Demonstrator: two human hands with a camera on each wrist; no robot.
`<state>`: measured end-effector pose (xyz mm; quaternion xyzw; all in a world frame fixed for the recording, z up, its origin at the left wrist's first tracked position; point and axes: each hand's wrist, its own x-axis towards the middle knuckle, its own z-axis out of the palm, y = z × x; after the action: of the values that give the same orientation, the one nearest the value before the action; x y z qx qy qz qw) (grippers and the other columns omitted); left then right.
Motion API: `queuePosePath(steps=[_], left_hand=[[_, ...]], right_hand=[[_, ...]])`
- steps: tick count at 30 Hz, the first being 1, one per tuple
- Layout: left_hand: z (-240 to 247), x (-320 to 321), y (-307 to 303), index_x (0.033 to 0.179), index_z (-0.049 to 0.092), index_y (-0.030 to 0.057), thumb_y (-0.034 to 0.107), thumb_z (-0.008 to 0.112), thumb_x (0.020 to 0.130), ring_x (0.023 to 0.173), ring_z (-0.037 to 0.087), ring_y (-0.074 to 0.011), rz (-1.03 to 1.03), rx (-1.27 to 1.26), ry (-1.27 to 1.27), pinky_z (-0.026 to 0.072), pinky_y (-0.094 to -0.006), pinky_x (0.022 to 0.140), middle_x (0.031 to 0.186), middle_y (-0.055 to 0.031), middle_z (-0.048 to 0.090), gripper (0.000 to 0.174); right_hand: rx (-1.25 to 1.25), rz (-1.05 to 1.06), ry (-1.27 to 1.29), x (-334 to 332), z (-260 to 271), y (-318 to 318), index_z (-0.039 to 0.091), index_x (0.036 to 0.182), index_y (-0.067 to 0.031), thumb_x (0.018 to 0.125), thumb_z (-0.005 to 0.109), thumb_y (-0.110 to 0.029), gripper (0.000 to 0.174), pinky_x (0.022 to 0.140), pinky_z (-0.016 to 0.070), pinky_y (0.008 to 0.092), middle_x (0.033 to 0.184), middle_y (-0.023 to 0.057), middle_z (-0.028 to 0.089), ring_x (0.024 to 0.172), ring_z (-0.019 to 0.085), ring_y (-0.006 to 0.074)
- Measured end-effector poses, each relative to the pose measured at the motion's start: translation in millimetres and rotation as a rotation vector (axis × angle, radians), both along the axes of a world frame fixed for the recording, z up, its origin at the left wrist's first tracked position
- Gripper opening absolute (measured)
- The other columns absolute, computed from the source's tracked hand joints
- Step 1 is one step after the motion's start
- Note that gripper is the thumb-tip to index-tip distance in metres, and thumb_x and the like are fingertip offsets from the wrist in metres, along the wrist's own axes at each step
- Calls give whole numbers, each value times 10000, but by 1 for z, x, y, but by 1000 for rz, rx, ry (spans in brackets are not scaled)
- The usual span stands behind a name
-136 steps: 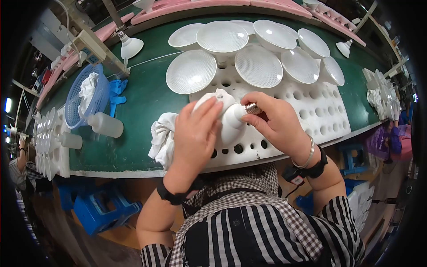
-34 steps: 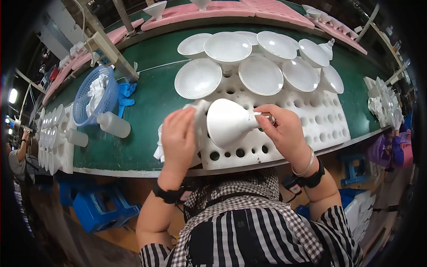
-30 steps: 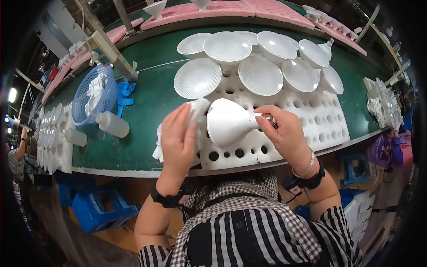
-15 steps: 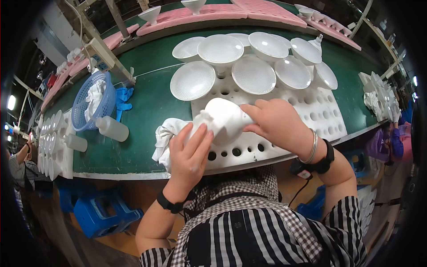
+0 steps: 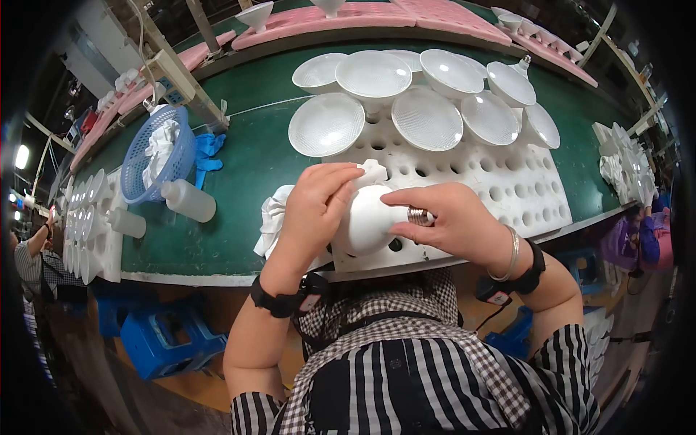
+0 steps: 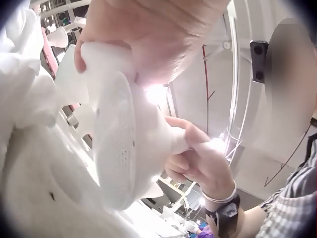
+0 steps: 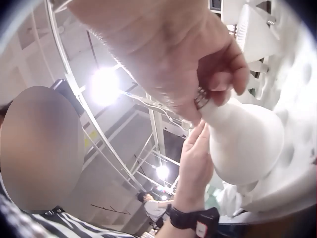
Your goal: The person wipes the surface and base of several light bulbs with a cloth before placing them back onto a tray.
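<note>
A white reflector light bulb (image 5: 367,222) lies on its side in the air over the foam tray, its metal screw base toward the right. My right hand (image 5: 464,221) pinches its neck beside the screw base between thumb and fingers. At the wide end, my left hand (image 5: 313,210) holds a white cloth (image 5: 373,171) against the rim. The left wrist view shows the cloth (image 6: 106,59) folded over the edge of the bulb (image 6: 121,148). From the right wrist, the bulb's white back (image 7: 247,144) is seen, with the right hand (image 7: 163,54) at its neck.
The white foam tray (image 5: 500,170) has rows of holes and carries several upright bulbs (image 5: 426,119) at its back. To the left are a crumpled cloth (image 5: 272,221), a white bottle (image 5: 188,201), a blue basket (image 5: 134,170) and blue gloves (image 5: 208,151).
The bulb has been turned about, tipping up and back onto its side. My left hand with the cloth has moved from its face to the upper rim; the right keeps hold of the neck.
</note>
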<state>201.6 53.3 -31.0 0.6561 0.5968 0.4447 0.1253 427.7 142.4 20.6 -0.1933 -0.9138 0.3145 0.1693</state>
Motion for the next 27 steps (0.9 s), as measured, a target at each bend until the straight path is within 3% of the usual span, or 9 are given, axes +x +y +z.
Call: queuePosePath(steps=[7, 9, 13, 16, 18, 20, 21, 27], left_hand=[[-13, 11, -23, 1133, 729, 50, 34, 621, 898, 1166, 600, -346, 99, 145, 117, 465, -422, 997, 1227, -111, 692, 259], [-15, 22, -44, 1128, 745, 103, 66, 678, 854, 1168, 587, -330, 203, 230, 421, 472, -432, 889, 1242, -64, 687, 285], [-35, 24, -80, 1117, 751, 126, 68, 710, 755, 1195, 572, -290, 114, 317, 584, 455, -406, 871, 1267, -16, 676, 368], [-48, 18, -102, 1108, 753, 123, 72, 707, 758, 1215, 562, -305, -24, 296, 642, 456, -409, 884, 1258, -4, 680, 357], [-50, 15, -107, 1126, 744, 106, 92, 704, 816, 1225, 563, -322, -20, 258, 615, 463, -425, 910, 1252, -34, 684, 313], [-45, 15, -104, 1155, 728, 85, 124, 692, 879, 1228, 571, -328, 221, 330, 438, 463, -442, 937, 1250, -83, 682, 282], [-41, 16, -96, 1186, 710, 66, 143, 674, 919, 1230, 575, -338, 332, 360, 401, 465, -454, 951, 1255, -123, 674, 281], [-1, 43, -47, 1149, 702, 50, 20, 646, 843, 1190, 588, -351, 197, 188, 486, 450, -453, 957, 1255, -69, 680, 313]], right_hand=[[-142, -86, 78, -8, -10, 4, 732, 1066, -46, 895, 727, -186, 221, 616, 518, 294, 773, 108, 706, 632, 662, 181], [-120, -87, 100, -8, -11, 5, 731, 1049, -39, 909, 710, -188, 205, 616, 519, 290, 775, 104, 707, 626, 655, 176], [-127, -111, 91, -11, -10, 3, 727, 1015, -29, 937, 676, -193, 188, 630, 523, 287, 798, 102, 711, 643, 651, 181], [-138, -144, 99, -10, -13, 4, 725, 1011, -30, 945, 672, -200, 190, 637, 520, 287, 823, 95, 714, 663, 652, 184], [-144, -178, 93, -10, -15, 5, 725, 1012, -31, 948, 671, -204, 192, 641, 519, 287, 836, 92, 715, 672, 652, 185], [-100, -191, 155, -9, -16, 4, 704, 967, -63, 945, 668, -282, 223, 604, 517, 360, 750, 135, 695, 656, 679, 288], [-98, -192, 154, -8, -14, 2, 704, 967, -63, 945, 668, -282, 223, 604, 517, 360, 750, 135, 695, 656, 679, 288], [-24, -194, 195, -8, -21, -3, 628, 938, -68, 948, 660, -274, 208, 572, 490, 381, 686, 125, 659, 630, 663, 300]])
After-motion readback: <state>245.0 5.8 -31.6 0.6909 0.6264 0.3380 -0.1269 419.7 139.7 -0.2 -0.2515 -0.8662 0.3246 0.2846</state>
